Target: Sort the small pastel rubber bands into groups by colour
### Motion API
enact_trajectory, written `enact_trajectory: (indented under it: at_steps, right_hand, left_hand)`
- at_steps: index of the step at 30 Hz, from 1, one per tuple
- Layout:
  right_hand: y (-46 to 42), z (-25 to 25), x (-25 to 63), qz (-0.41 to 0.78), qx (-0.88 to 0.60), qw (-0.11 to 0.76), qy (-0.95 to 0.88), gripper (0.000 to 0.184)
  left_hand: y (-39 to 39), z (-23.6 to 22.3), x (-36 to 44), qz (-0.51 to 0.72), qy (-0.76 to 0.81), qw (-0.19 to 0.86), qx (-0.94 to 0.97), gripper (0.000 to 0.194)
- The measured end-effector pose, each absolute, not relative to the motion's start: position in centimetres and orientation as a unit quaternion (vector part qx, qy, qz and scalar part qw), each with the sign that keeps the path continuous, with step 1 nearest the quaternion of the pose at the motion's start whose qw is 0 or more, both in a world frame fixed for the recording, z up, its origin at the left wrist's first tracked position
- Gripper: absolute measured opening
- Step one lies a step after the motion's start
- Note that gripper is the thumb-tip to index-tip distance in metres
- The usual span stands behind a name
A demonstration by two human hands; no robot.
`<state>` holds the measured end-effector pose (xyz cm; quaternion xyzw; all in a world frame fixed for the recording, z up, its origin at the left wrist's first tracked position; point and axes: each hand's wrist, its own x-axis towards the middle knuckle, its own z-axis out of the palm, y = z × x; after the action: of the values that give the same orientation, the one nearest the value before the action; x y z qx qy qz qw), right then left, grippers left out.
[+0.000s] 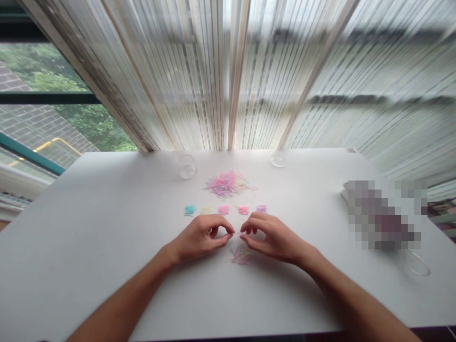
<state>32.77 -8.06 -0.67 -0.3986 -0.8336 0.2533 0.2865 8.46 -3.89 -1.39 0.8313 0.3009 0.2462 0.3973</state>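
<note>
My left hand (206, 233) and my right hand (274, 237) meet fingertip to fingertip above the table, each closed in a pinch. Between them a thin pale pink elastic band (237, 233) seems to stretch, though it is small and blurred. Just below the fingers lies a small loose heap of pastel bands (239, 256). Beyond the hands runs a row of small sorted piles: teal (190, 210), pale yellow (206, 210), pink (223, 209), coral pink (243, 210) and purple (261, 208). A larger mixed pile of bands (228, 183), mostly pink, spreads behind that row.
Clear round containers (187, 171) stand at the table's back left, and a clear round lid or dish (277, 161) at the back right. A pixelated phone-like object (381, 216) with a loop strap (420, 268) lies right on the white table (107, 275). Blinds hang behind.
</note>
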Motion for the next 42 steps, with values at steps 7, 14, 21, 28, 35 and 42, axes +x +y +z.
enact_trajectory:
  at_steps: [7, 14, 21, 28, 35, 42]
  right_hand:
    - [-8.1, -0.9, 32.7, 0.238, -0.397, 0.296, -0.836, 0.005]
    - [-8.0, -1.0, 32.7, 0.226, -0.397, 0.289, -0.841, 0.009]
    - [-7.7, -0.8, 33.2, 0.209, -0.404, 0.285, -0.844, 0.009]
    - [-6.4, -0.9, 34.9, 0.152, -0.476, 0.315, -0.807, 0.009]
    - [-5.9, -1.7, 35.0, 0.132, -0.509, 0.305, -0.794, 0.009]
    - [-6.0, -1.9, 34.7, 0.123, -0.504, 0.299, -0.801, 0.01]
  left_hand:
    - [-3.9, -1.6, 8.4, 0.239, 0.298, 0.391, 0.837, 0.018]
    - [-3.8, -1.7, 8.3, 0.245, 0.301, 0.391, 0.835, 0.019]
    - [-3.8, -1.9, 8.3, 0.25, 0.308, 0.378, 0.836, 0.013]
    - [-4.1, -1.3, 8.4, 0.198, 0.289, 0.31, 0.884, 0.016]
    - [-4.4, -1.3, 8.5, 0.152, 0.272, 0.268, 0.912, 0.019]
    - [-4.4, -1.4, 8.4, 0.157, 0.266, 0.26, 0.915, 0.017]
